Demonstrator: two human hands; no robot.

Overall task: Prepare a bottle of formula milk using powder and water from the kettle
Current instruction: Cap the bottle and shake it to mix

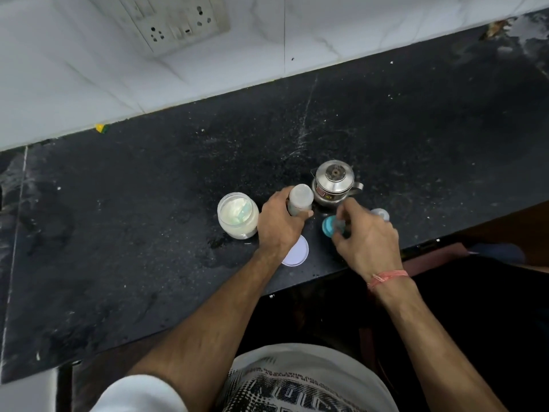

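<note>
My left hand [279, 223] is wrapped around an open, clear feeding bottle [300, 199] that stands upright on the black counter [148, 233]. To its left stands an open jar of white formula powder [237, 215] with a pale green scoop inside. A small steel kettle [334, 183] with its lid on stands just behind the bottle, spout to the right. My right hand [367, 236] pinches the blue teat ring [330, 228], which is at counter level, right of the bottle. A clear bottle cap [381, 215] lies behind that hand.
The jar's white lid [298, 252] lies flat near the counter's front edge, partly under my left wrist. White tiled wall with a socket panel [178, 22] runs along the back. A small yellow-green scrap [101, 128] lies at the wall's foot, far left.
</note>
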